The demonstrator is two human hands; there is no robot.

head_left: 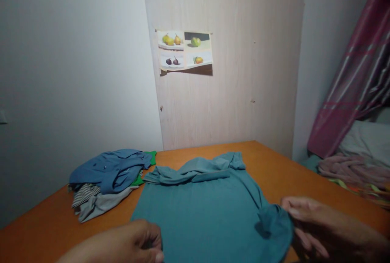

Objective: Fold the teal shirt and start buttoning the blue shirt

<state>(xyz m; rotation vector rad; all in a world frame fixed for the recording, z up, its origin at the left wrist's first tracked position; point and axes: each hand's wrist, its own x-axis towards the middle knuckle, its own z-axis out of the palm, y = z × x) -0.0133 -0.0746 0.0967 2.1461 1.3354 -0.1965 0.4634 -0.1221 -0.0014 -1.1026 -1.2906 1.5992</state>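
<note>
Overall, left hand: curled, grip unclear
Right hand: pinching one teal garment
Bench: garment, one clothes pile
Fruit pictures: four

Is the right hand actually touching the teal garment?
Touching: the head view shows the right hand gripping the teal garment by its lifted, bunched edge.

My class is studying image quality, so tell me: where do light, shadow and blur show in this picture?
Head view: light fades towards the lower left corner; head view: a dark shadow lies under the fruit poster; head view: the right hand and the teal garment beside it look soft, though the cause cannot be told.
</note>
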